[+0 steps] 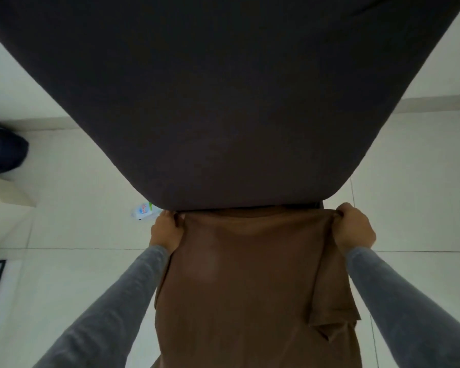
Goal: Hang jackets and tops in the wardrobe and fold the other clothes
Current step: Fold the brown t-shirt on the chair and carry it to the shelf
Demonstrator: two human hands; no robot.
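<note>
Brown garment [252,274], one, gripped by two hands.

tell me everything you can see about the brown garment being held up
The brown garment is a plain, thin, soft-looking fabric, held up by its top edge. The left hand pinches one top corner and the right hand the other, stretching the edge just in front of the dark grey mattress. It hangs down between the grey sleeves, with a loose flap folded over on its right side. Its type cannot be told.
</note>
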